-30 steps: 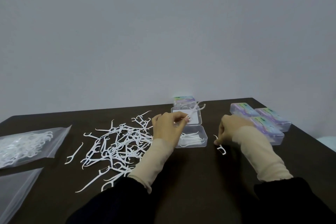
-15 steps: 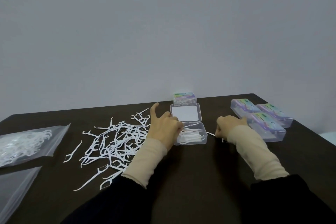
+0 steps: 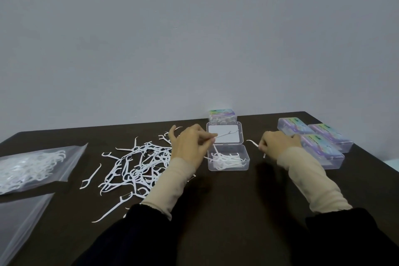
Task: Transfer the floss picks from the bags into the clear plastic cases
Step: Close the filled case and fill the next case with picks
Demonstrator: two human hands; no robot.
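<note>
Head view: left hand (image 3: 190, 144) pinches a floss pick (image 3: 226, 134) lengthwise over the open clear case (image 3: 228, 158), nearer than the right hand (image 3: 278, 142), which grips another pick (image 3: 253, 143) just right of it.

The left hand (image 3: 190, 147), which half a second ago rested at the left edge of the open case (image 3: 228, 157) with the forefinger raised, now pinches a floss pick (image 3: 226, 134) at the fingertips. That pick extends over the lid (image 3: 224, 134) of the case. The right hand (image 3: 278, 142) now lies slightly higher off the table (image 3: 226, 211). The pick in its grip (image 3: 254, 143) now shows its curved tail pointing left toward the case.
</note>
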